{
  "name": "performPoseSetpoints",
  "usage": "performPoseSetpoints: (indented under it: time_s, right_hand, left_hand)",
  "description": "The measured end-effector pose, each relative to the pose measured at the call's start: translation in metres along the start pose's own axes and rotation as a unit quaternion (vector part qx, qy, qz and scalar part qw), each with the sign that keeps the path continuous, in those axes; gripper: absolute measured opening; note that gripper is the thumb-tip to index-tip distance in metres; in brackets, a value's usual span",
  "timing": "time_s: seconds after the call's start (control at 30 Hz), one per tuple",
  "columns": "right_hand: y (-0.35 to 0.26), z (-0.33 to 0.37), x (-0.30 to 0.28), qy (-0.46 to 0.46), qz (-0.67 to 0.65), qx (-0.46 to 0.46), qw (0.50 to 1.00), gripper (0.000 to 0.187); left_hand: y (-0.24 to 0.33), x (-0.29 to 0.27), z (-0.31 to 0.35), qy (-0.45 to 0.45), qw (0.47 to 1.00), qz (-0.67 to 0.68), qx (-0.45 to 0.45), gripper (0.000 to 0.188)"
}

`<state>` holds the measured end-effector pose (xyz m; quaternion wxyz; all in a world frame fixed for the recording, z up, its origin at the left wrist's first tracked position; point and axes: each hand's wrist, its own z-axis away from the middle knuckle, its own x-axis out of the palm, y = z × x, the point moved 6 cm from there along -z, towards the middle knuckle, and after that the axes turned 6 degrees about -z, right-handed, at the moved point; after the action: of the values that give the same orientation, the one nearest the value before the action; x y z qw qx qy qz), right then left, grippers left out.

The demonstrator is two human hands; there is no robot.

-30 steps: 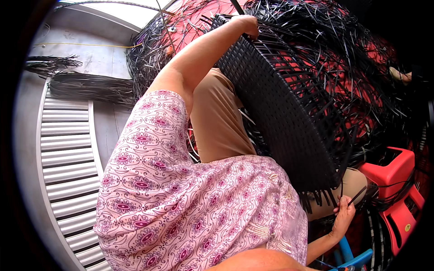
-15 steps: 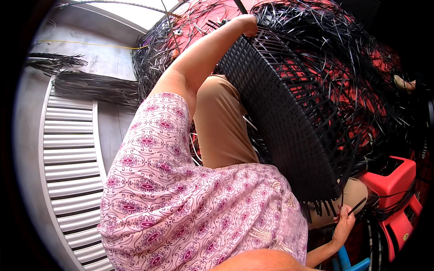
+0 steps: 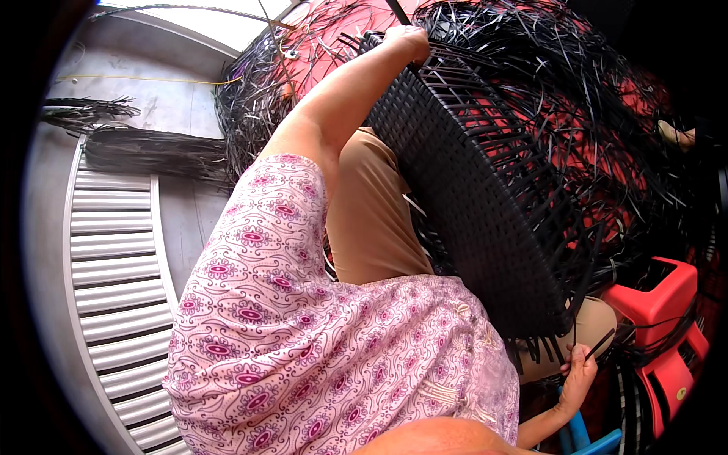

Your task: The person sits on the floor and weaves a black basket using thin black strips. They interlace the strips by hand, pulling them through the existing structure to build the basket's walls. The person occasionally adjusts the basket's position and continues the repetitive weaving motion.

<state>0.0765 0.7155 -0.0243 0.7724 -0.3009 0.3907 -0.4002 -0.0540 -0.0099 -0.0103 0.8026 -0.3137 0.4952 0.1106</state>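
Note:
A black woven panel (image 3: 470,174) of flat plastic strips leans across my lap, slanting from the far middle to the near right. Loose strip ends stick out at its far corner and along its near end. At the far end my left hand (image 3: 409,43) is closed over the panel's upper edge; its fingertips are partly hidden. Beside the near end, my right hand (image 3: 578,371) pinches a thin black strip (image 3: 600,343), whose end points up to the right. Open rows of strips run along the panel's right side.
Heaps of loose black strips (image 3: 523,45) cover the red floor (image 3: 322,26). A red plastic stool (image 3: 652,303) stands at the right, near blue plastic legs (image 3: 580,432). To the left are a slatted white metal rack (image 3: 114,269) and a bundle of dark strips (image 3: 155,148).
My left hand has shifted slightly left along the panel's far edge. The right hand keeps its pinch in nearly the same place, and the panel has barely moved.

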Motion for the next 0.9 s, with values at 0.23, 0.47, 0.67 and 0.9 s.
performPoseSetpoints:
  time_s: [0.23, 0.47, 0.67, 0.9]
  right_hand:
    - [0.001, -0.003, -0.003, -0.013, 0.006, 0.005, 1.0, 0.03]
    - [-0.003, -0.005, 0.001, -0.012, -0.012, 0.007, 1.0, 0.028]
    - [-0.003, -0.007, 0.0, -0.019, -0.011, 0.009, 1.0, 0.033]
    - [-0.011, -0.004, 0.003, 0.005, -0.02, 0.031, 0.999, 0.027]
  left_hand:
    - [-0.031, 0.026, -0.056, -0.038, 0.982, 0.033, 0.182, 0.014]
    - [-0.06, 0.015, -0.053, 0.053, 0.994, 0.093, 0.022, 0.034]
    - [-0.056, 0.012, -0.049, 0.034, 0.996, 0.078, -0.019, 0.039]
    - [-0.037, 0.001, -0.028, 0.0, 0.998, 0.029, -0.054, 0.053]
